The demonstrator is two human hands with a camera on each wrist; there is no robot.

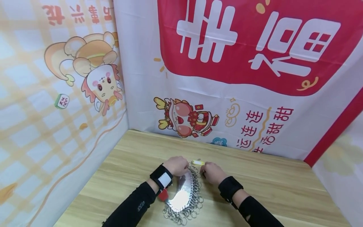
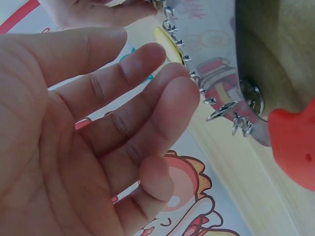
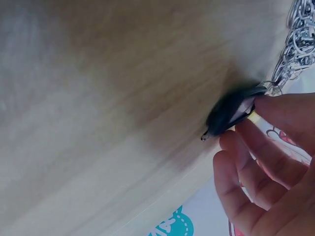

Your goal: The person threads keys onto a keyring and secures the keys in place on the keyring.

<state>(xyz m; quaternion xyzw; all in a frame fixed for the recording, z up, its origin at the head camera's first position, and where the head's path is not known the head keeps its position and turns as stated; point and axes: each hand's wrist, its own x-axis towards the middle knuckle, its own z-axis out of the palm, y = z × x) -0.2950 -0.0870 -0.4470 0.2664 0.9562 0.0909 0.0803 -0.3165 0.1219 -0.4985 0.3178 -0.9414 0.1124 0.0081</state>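
A curved, shiny metal blade (image 1: 181,195) with a red handle (image 1: 163,195), sickle-like in shape, lies on the wooden table. Many small metal rings (image 1: 197,189) hang along its outer edge. My left hand (image 1: 176,166) is over the blade's far end; in the left wrist view its fingers (image 2: 179,98) are loosely bent, fingertips right at the ringed edge. My right hand (image 1: 214,173) is just right of the rings. Between thumb and index finger it pinches a dark key tag (image 3: 234,110) with a pale label and a small ring. A yellow key tag (image 1: 197,162) lies between the hands.
The wooden table (image 1: 136,176) meets a printed cloth wall (image 1: 141,78) at the back and another cloth wall (image 1: 56,132) on the left. Both hands are in the table's middle, near the back wall.
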